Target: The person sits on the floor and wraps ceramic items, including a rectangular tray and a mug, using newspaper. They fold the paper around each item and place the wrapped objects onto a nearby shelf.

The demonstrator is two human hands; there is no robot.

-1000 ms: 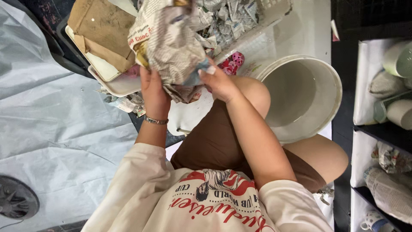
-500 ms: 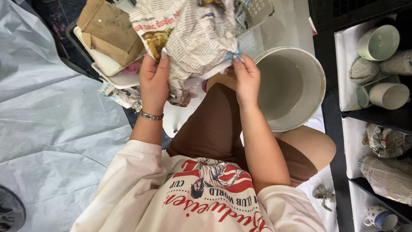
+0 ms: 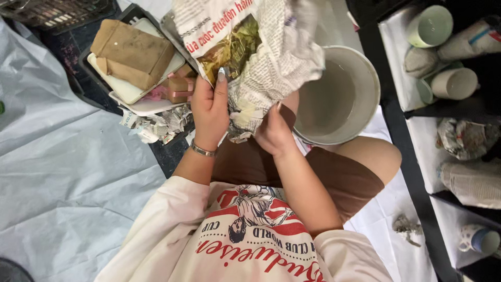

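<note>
Both hands are on a big crumpled newspaper bundle [image 3: 255, 52] up at 12 o'clock in the head view. It's wrinkled grey newsprint, dense columns of text all over, one big red headline strip across the top and a yellowish-green photo patch on the near side. The bottom end is twisted and scrunched into a ragged tail that hangs between the wrists.

The left hand [image 3: 210, 109] grips the bundle from 9 o'clock — fingers [image 3: 222, 78] closed on the paper, a long pale nail lying right on the photo patch. There's a silver bracelet [image 3: 202, 151] on that wrist. The right hand [image 3: 274, 133] sits at the lower end, around 5 o'clock of the bundle, fingers curled tight into the crumpled tail.

Just past the bundle at 3 o'clock is a white bucket [image 3: 360, 112], with what looks like a bit of water in it. At 9 to 10 o'clock a white tray [image 3: 140, 106] carries a brown cardboard piece [image 3: 130, 52], shredded newsprint scraps [image 3: 156, 125] beside it. Far right, black shelves [image 3: 394, 130] hold pale cups [image 3: 454, 83] and more paper-wrapped lumps [image 3: 472, 183]. Grey plastic sheet [image 3: 68, 183] covers the floor at 8 o'clock.
</note>
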